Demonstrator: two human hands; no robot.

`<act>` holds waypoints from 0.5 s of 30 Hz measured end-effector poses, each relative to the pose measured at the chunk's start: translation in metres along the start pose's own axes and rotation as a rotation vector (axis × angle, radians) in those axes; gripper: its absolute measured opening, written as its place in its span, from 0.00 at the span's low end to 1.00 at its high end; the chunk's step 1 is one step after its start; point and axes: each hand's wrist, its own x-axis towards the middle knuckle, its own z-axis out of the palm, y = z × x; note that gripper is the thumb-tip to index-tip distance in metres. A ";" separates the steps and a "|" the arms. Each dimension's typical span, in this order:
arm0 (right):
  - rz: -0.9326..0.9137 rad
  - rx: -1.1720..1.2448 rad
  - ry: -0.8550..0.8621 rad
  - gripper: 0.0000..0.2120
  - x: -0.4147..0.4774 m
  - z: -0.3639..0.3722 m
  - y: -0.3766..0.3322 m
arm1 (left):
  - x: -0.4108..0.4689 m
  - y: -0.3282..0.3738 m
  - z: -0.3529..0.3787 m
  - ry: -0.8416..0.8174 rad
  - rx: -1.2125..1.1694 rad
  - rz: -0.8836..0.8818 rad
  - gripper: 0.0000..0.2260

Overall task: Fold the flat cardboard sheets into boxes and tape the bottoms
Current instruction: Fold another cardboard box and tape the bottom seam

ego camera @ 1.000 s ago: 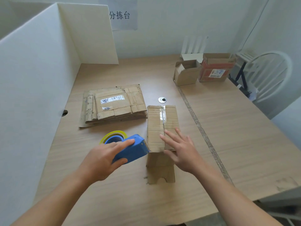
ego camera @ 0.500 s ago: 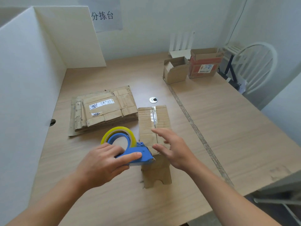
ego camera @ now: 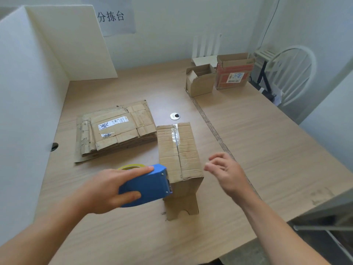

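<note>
R hand [ego camera: 227, 175] now off brown cardboard box [ego camera: 177, 155], fingers slack; L hand [ego camera: 107, 190] grips blue plastic tape dispenser [ego camera: 149, 186] at box's near edge, lower centre: seam taping prob. imminent.

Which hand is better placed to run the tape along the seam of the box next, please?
Left, most likely. The left hand grips the tape dispenser, whose front end sits against the near edge of the box. The right hand is empty, beside the box and off it.
</note>
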 end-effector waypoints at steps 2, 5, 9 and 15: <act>0.131 0.060 0.007 0.09 -0.002 -0.016 0.010 | 0.000 -0.005 -0.014 -0.095 -0.114 -0.104 0.29; 0.245 0.043 0.003 0.12 -0.005 -0.010 0.020 | 0.015 -0.002 -0.027 -0.189 -0.208 -0.181 0.27; 0.293 0.003 0.036 0.17 -0.003 0.003 0.023 | 0.035 -0.001 -0.031 -0.277 -0.220 -0.290 0.26; 0.361 -0.030 0.018 0.16 0.004 0.007 0.027 | 0.051 0.006 -0.033 -0.372 -0.207 -0.382 0.24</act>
